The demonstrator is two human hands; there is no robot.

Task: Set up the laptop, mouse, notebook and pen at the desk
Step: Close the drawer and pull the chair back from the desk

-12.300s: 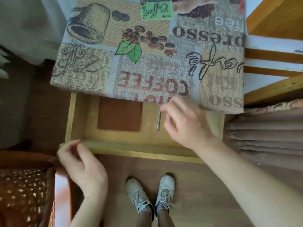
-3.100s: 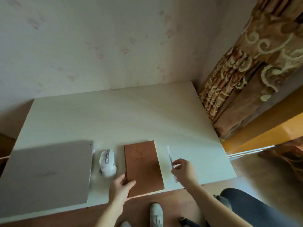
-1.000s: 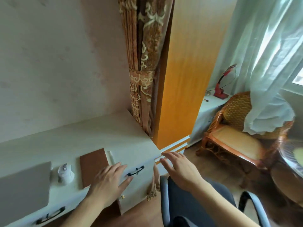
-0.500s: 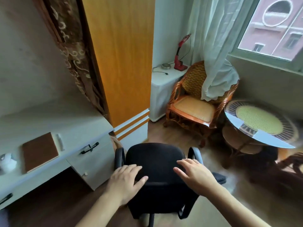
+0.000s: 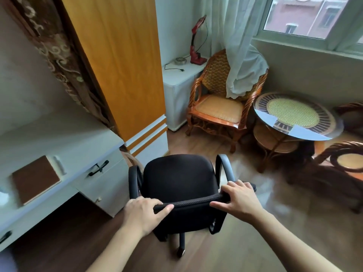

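A brown notebook (image 5: 35, 178) lies flat on the white desk (image 5: 49, 138) at the left, with a pale pen (image 5: 59, 163) just to its right. Part of the white mouse (image 5: 3, 196) shows at the left edge, blurred. The laptop is out of view. A black office chair (image 5: 178, 179) stands in front of me on the wooden floor. My left hand (image 5: 145, 211) grips the left end of its backrest top. My right hand (image 5: 238, 199) grips the right end.
Desk drawers with black handles (image 5: 98, 167) face the chair. An orange wardrobe (image 5: 121, 65) stands behind the desk. A wicker armchair (image 5: 220, 107), a round glass-topped table (image 5: 294, 116) and a second wicker chair (image 5: 347, 163) fill the right. A red lamp (image 5: 196, 40) sits on a white cabinet.
My view turned from the desk to the chair. Both hands went from hovering over the backrest to gripping its top edge.
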